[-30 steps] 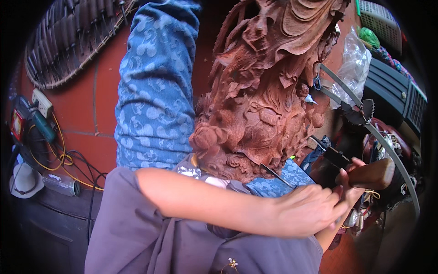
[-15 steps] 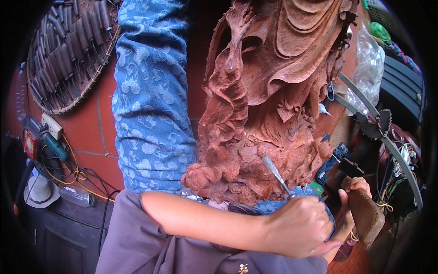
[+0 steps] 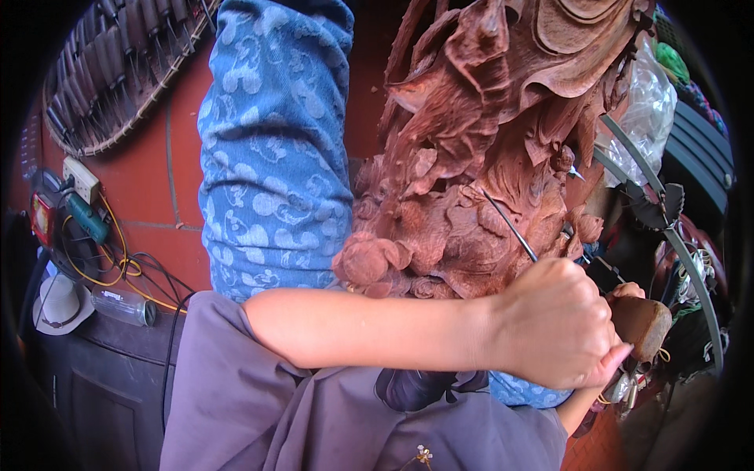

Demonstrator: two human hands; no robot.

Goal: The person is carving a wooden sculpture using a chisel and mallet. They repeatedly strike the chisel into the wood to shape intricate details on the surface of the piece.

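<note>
My left forearm crosses from the left, and my left hand (image 3: 558, 322) is closed in a fist around a chisel. The thin metal blade of the chisel (image 3: 512, 229) slants up and left, its tip at the surface of a reddish-brown wood carving (image 3: 471, 220). Carved folds and rounded lumps cover the wood. Past the left fist, my right hand (image 3: 627, 290) is closed on a wooden mallet (image 3: 642, 326). The mallet's blunt end lies close beside the left fist; whether they touch I cannot tell. Most of the right hand is hidden.
A round woven tray (image 3: 118, 145) of dark-handled chisels lies at upper left. Near it are a power strip (image 3: 81, 179), a green plug-like tool (image 3: 86, 220), yellow and black cords, a hat (image 3: 61, 302) and a clear bottle (image 3: 122, 304). Metal bars (image 3: 695, 271) and a plastic bag (image 3: 648, 110) stand right.
The left fist and chisel have moved up and right in the picture, with the tip on another spot of the carving. The mallet has come closer to the fist. The whole view has shifted.
</note>
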